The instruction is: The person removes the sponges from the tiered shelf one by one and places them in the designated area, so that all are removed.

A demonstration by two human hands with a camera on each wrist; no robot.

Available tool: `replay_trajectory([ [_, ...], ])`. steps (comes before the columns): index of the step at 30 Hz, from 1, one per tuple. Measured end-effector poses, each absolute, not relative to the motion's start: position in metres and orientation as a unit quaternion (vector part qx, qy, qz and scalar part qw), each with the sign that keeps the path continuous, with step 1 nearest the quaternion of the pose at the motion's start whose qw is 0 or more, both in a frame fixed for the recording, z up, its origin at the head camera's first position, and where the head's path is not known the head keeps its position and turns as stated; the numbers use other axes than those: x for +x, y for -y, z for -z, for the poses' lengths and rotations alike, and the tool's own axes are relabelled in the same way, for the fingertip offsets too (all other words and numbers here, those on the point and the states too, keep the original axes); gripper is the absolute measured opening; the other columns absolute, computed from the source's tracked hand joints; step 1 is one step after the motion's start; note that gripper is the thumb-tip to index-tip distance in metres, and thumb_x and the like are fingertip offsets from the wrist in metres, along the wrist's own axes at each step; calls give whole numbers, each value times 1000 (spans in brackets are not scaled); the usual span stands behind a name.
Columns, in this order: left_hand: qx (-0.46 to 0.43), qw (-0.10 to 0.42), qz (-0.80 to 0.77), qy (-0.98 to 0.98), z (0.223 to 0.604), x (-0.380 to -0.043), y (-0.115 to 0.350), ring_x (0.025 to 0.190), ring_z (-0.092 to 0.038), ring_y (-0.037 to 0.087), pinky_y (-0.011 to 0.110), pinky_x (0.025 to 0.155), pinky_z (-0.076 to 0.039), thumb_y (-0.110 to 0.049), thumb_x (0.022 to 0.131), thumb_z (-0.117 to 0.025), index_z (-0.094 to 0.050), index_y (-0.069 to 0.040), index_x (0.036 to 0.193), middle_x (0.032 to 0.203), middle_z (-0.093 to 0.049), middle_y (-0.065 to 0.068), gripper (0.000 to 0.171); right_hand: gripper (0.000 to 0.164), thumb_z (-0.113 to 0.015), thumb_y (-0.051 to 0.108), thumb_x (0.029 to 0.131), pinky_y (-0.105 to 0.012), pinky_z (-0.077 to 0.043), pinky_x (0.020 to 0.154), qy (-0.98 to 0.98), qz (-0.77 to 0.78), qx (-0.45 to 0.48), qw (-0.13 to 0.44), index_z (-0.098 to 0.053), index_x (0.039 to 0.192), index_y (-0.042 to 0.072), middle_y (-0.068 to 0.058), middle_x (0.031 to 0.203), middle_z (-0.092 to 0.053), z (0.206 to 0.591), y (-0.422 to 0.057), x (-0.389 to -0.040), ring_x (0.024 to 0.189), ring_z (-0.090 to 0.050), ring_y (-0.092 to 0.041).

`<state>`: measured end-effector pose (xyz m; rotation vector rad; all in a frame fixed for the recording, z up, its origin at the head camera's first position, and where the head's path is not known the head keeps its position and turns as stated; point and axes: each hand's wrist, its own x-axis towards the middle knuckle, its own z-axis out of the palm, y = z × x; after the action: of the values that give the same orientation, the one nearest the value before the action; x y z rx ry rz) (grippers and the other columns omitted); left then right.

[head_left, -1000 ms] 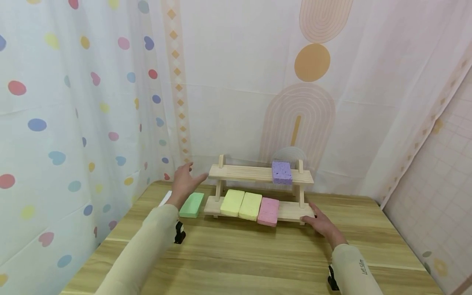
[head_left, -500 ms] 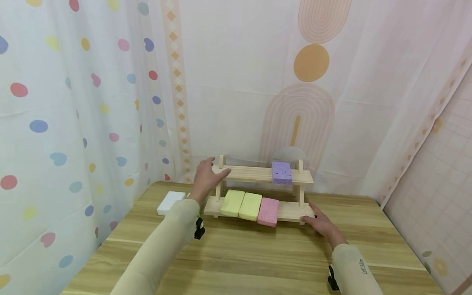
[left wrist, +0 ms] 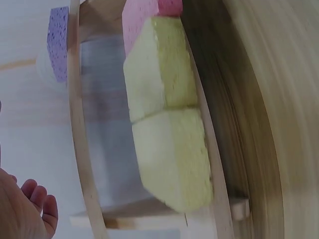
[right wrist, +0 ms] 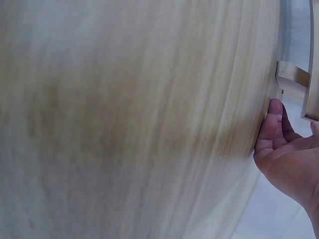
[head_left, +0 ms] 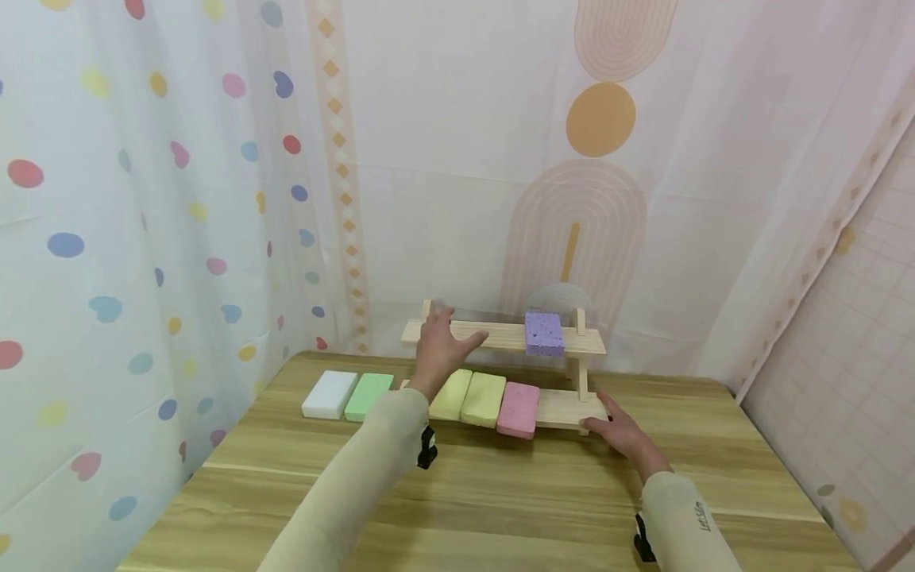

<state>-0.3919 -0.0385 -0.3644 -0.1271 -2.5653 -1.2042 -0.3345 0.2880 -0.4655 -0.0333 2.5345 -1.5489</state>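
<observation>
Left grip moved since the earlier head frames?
Yes, rightward: it was left of the rack; now the left grip overlaps the top shelf in view, nearer the purple sponge.

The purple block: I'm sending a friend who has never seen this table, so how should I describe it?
On the wooden table stands a two-tier wooden rack. Look near the right end of its upper shelf for the purple block. It is dark-speckled, unlike the yellow blocks and pink block on the lower shelf.
</observation>
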Motion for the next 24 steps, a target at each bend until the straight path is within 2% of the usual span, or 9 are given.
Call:
replay_trajectory([
  [7, -36, 159, 416, 895, 371, -391, 5, 128, -44, 39, 56, 100, -41, -55, 83, -73, -42, -6, 148, 143, -44, 21, 87, 93, -64, 32, 94, -65, -9, 113, -849, 520, -4, 92, -3, 159, 5, -31, 160, 0, 466, -290, -335, 145, -3, -50],
  [13, -25, 162, 421, 892, 376, -391, -27, 127, -45, 37, 55, 100, -42, -55, 81, -75, -43, -5, 147, 140, -46, 20, 89, 98, -66, 42, 92, -67, -7, 112, -848, 522, -13, 90, -4, 159, 7, -31, 160, 3, 473, -295, -337, 144, 1, -51],
  [17, -18, 166, 421, 892, 380, -391, -47, 125, -46, 35, 51, 100, -42, -57, 80, -76, -42, -2, 145, 137, -47, 19, 91, 101, -66, 47, 90, -68, -6, 111, -844, 526, -2, 105, -2, 160, 12, -28, 161, 5, 474, -296, -338, 145, 5, -50],
  [20, -17, 175, 428, 887, 382, -389, -60, 123, -46, 36, 50, 100, -42, -55, 81, -77, -43, 0, 145, 135, -48, 20, 91, 99, -66, 46, 91, -65, -7, 113, -844, 526, 7, 107, -3, 161, 15, -25, 162, 3, 474, -295, -339, 146, 2, -47],
  [24, -9, 190, 425, 885, 387, -386, -74, 122, -46, 36, 48, 101, -41, -55, 80, -77, -42, 0, 145, 133, -48, 20, 92, 96, -64, 44, 93, -68, -12, 111, -854, 511, -2, 95, -3, 160, 9, -30, 160, -1, 469, -289, -338, 144, -3, -51],
])
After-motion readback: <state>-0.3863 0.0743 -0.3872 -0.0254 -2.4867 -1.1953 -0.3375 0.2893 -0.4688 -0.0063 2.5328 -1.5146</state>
